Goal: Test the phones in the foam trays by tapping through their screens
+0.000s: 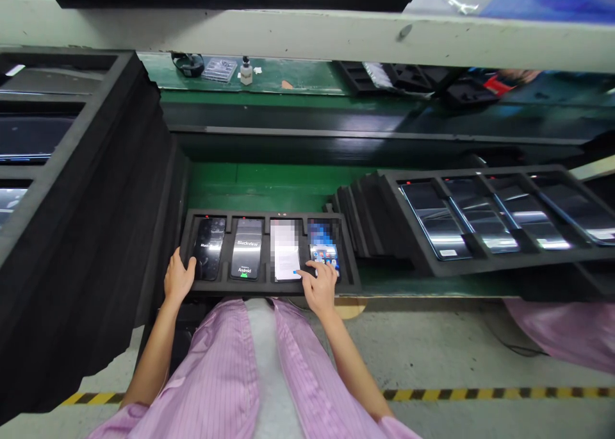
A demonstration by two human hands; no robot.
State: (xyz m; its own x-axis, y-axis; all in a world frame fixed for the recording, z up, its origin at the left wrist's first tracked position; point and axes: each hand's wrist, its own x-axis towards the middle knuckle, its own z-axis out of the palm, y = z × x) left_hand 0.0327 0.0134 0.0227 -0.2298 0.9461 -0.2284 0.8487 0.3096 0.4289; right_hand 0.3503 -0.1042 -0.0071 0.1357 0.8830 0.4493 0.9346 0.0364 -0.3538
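A black foam tray [269, 290] lies in front of me on the green bench, with several phones standing in its slots. My left hand [178, 279] rests on the tray's left front corner, fingers spread, beside the dark-screened phone [209, 248]. Next to it a phone [246, 249] shows a boot screen. My right hand [319, 286] lies at the tray's right front with fingers stretched; its index finger touches the bottom of the white-screened phone [285, 252], and other fingertips lie on the phone with a home screen [323, 247].
A tall stack of black foam trays [91, 221] rises at my left. To the right, a tilted foam tray [485, 259] with several dark phones leans on more trays. A dark conveyor [336, 131] runs behind. A pink sleeve of another person [567, 330] shows far right.
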